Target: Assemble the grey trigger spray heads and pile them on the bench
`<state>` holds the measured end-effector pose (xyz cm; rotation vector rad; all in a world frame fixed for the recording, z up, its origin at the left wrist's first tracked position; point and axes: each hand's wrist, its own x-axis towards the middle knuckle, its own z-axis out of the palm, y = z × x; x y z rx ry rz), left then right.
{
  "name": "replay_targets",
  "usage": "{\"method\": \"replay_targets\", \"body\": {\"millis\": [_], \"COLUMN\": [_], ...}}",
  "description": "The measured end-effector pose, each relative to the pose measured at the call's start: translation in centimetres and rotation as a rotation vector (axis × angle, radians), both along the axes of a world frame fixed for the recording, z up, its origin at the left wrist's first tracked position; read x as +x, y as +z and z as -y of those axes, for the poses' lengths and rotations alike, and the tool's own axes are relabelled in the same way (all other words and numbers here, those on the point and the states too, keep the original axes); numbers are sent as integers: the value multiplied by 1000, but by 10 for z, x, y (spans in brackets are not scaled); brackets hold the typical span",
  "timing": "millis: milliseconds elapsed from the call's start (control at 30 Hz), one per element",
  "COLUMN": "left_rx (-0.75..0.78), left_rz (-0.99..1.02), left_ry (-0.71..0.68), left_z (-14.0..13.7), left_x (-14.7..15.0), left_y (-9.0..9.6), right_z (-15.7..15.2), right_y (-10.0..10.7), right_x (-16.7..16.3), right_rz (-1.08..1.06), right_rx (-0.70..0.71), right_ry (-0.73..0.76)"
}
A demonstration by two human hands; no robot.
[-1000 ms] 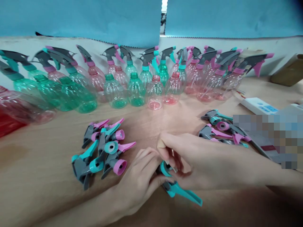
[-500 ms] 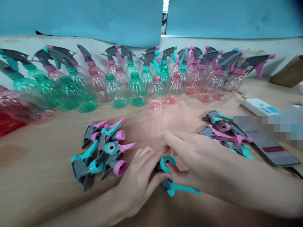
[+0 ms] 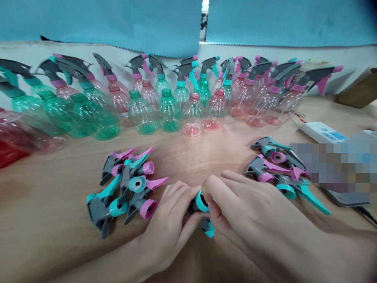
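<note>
Near the front middle of the table, my left hand (image 3: 173, 220) grips a grey and turquoise trigger spray head (image 3: 202, 202), its turquoise collar facing up. My right hand (image 3: 232, 208) is closed at that collar, with the fingertips over its opening. Whether those fingertips pinch some small part cannot be seen. The head's turquoise lever is mostly hidden beneath my right hand. Just left of my left hand lies a pile of grey spray heads (image 3: 138, 183) with pink or turquoise collars. Several more spray heads (image 3: 286, 191) lie beyond my right forearm.
Open-necked bottles (image 3: 193, 116), green and pink, stand in a row across the table. Behind them are bottles with spray heads fitted (image 3: 181, 92). A red item (image 3: 11, 151) lies at far left. On the right are a white power strip (image 3: 322, 131) and a phone (image 3: 344, 199) with a cable.
My right hand has shifted a little and now covers more of the collar and the turquoise lever. My left hand keeps its hold. More of the right-hand pile shows.
</note>
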<state>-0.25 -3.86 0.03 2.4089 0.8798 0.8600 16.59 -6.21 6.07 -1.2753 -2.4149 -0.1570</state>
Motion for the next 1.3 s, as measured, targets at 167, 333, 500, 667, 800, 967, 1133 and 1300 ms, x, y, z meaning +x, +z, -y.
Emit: {"method": "replay_targets", "body": {"millis": [167, 333, 500, 667, 800, 967, 1133, 1300], "left_rx": [-68, -117, -94, -98, -93, -110, -92, -74], "left_rz": [83, 125, 159, 157, 142, 132, 125, 137], "left_ry": [-5, 39, 63, 54, 49, 49, 41, 33], "left_z": [-1, -2, -1, -1, -1, -3, -2, -2], "left_x": [-2, 0, 1, 0, 1, 0, -1, 0], "left_y": [0, 0, -1, -2, -2, -3, -4, -4], "right_z": [-18, -40, -47, -48, -48, -46, -45, -46], "right_y": [18, 30, 23, 15, 20, 25, 24, 18], "right_x": [22, 41, 39, 31, 33, 36, 33, 31], "right_rz": [-199, -433, -495, -428, -449, -402, -372, -369], "right_rx": [-368, -646, -830, -697, -677, -634, -689, -705], "right_ry": [93, 132, 250, 206, 154, 158, 198, 223]}}
